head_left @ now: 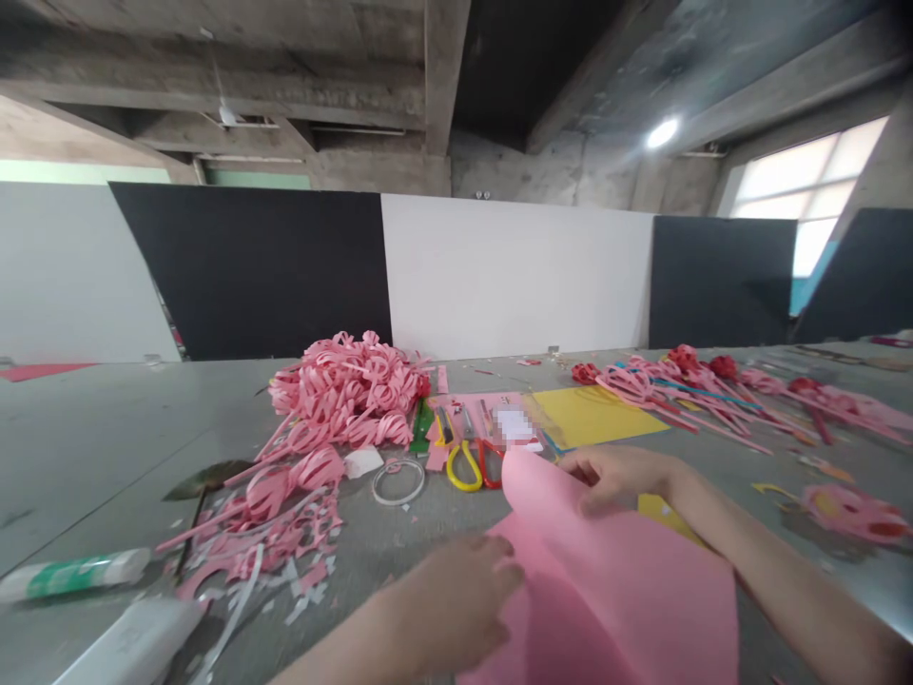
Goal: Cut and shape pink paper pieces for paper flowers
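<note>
A large pink paper sheet (606,590) lies curled up in front of me on the grey table (106,438). My left hand (456,599) grips its near left edge with fingers pinched on the paper. My right hand (613,476) holds the raised far edge, fingers curled over it. Just beyond the sheet lie yellow-handled scissors (463,461) and red-handled scissors (491,457).
A heap of pink looped paper pieces (342,390) and scraps sits at the left. A tape ring (398,480), a glue stick (71,574), a yellow sheet (592,414) and more pink and red paper flowers (713,381) lie around. Black and white panels stand behind the table.
</note>
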`<state>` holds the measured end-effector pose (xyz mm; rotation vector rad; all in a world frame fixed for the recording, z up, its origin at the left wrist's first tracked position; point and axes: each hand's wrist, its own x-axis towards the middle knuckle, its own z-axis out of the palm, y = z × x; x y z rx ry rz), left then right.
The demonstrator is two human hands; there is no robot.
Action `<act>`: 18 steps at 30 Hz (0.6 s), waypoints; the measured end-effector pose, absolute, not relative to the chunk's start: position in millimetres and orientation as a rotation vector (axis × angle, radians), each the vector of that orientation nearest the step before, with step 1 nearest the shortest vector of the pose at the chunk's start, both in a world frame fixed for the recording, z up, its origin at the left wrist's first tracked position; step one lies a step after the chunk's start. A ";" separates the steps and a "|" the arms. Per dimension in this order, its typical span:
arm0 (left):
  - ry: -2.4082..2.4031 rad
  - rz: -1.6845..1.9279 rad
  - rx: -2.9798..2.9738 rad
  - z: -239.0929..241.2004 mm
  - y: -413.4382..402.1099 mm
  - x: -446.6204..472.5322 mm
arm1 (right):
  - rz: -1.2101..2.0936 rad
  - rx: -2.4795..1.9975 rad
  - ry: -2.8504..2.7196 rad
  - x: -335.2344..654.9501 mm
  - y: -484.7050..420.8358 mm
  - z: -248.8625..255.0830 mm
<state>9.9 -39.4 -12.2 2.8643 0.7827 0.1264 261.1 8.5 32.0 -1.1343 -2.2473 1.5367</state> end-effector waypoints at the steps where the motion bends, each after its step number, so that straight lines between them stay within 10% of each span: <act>1: 0.631 0.115 2.954 -25.5 -42.7 16.7 | 1.548 -1.111 -2.301 261.2 9.8 34.9; 18: 1.032 1.020 3.154 -148.6 -43.7 37.5 | 0.403 -1.284 -2.838 197.7 88.9 18.1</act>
